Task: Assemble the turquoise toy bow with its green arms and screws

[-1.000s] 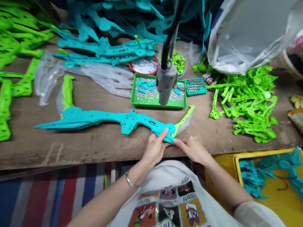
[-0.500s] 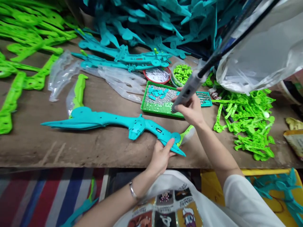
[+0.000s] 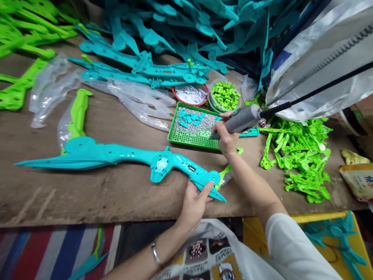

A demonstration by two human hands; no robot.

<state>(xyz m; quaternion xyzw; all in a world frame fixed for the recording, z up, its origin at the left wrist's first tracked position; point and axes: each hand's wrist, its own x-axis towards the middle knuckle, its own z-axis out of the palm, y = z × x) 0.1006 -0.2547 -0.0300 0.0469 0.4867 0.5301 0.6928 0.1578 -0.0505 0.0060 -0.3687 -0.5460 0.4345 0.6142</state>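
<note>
A long turquoise plastic piece [image 3: 131,153] lies across the front of the table, with a raised block at its middle. My left hand [image 3: 195,200] grips its right end, thumb on top. Gripped in my right hand [image 3: 225,136] is a grey powered screwdriver [image 3: 243,118], tilted, its tip low over the green tray [image 3: 192,140]. That tray holds small silver screws [image 3: 190,126] and several small turquoise parts. A light green piece [image 3: 223,174] sticks out behind the turquoise piece's right end. Whether the driver's tip touches a screw cannot be made out.
Turquoise parts [image 3: 175,23] are heaped at the back. Light green parts lie in a pile [image 3: 305,151] at right and at upper left [image 3: 26,23]. Clear plastic pieces [image 3: 140,101] lie mid-table, near a red basket [image 3: 190,104] and a bowl of green bits [image 3: 225,95]. A cable runs from the driver.
The driver has swung from steeply upright to a flatter tilt, its rear end now towards the right. My right hand has turned with it. The turquoise piece appears further left and lower.
</note>
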